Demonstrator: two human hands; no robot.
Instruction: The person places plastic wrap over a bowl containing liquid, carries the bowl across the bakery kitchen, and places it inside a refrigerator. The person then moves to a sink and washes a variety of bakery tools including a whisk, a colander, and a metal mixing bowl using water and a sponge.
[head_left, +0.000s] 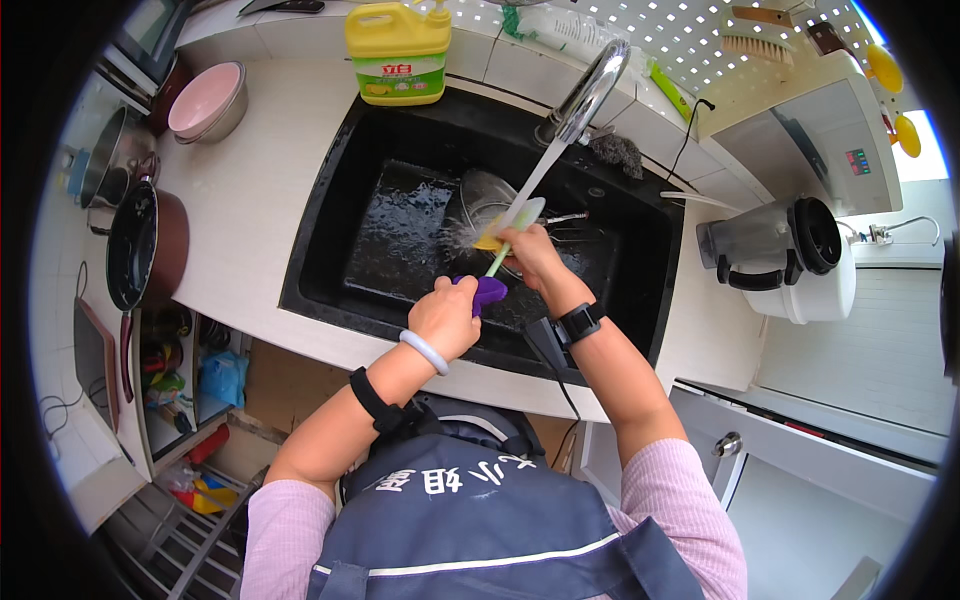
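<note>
Over the black sink (315, 225), my left hand (448, 313) is closed on a purple item (489, 292), cloth or silicone, from which a pale green handle (498, 259) runs up to the right. My right hand (534, 255) holds a yellow sponge or cloth (489, 237) against a utensil with a pale translucent head (529, 214). Water runs from the chrome faucet (592, 82) onto them and splashes. Behind lie a clear bowl or lid (480, 191) and metal utensils (564, 218), partly hidden by my right hand and the water.
A yellow detergent jug (397, 56) stands behind the sink, a steel scrubber (618, 154) near the faucet. Pink bowls (208, 99) and a dark red pan (166, 244) are at left. A blender jar (772, 240) is at right. A cabled dark device (546, 343) hangs by my right wrist.
</note>
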